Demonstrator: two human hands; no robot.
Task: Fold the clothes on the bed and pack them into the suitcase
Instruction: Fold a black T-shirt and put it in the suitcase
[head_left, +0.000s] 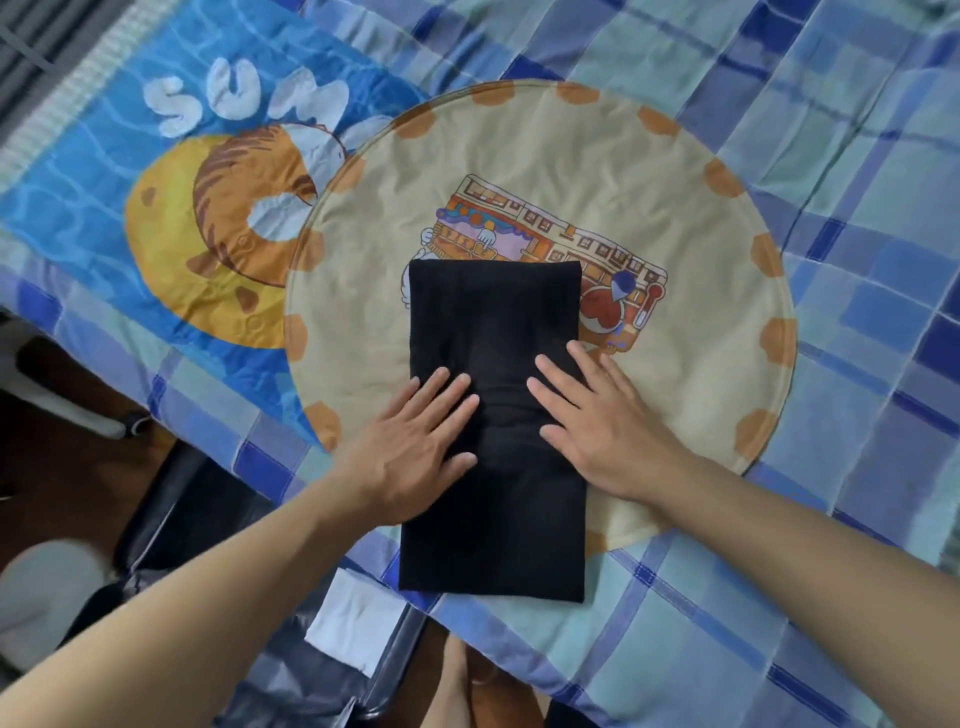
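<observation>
The left hand (415, 447) and right hand (597, 421) are pressing flat, fingers straight and gripping nothing, on the black folded cloth rectangle (493, 431) lying mid-frame. Its near end is overhanging the blue checked quilted bed cover (779, 597), so lifting carelessly is risking unfolding. Beneath is lying a round beige printed mat (519, 140); a dark open suitcase (208, 509) is sitting lower left.

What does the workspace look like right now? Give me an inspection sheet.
Surface: bed under a blue plaid sheet.
Job's things: black garment folded into a long rectangle on a round beige cushion; dark suitcase on the floor at left.
Clutter: blue printed towel; white cloth below the bed edge.
Grippers: left hand and right hand lie flat on the garment, fingers straight.
Cables: nothing seen.
Surroundings: brown floor.
</observation>
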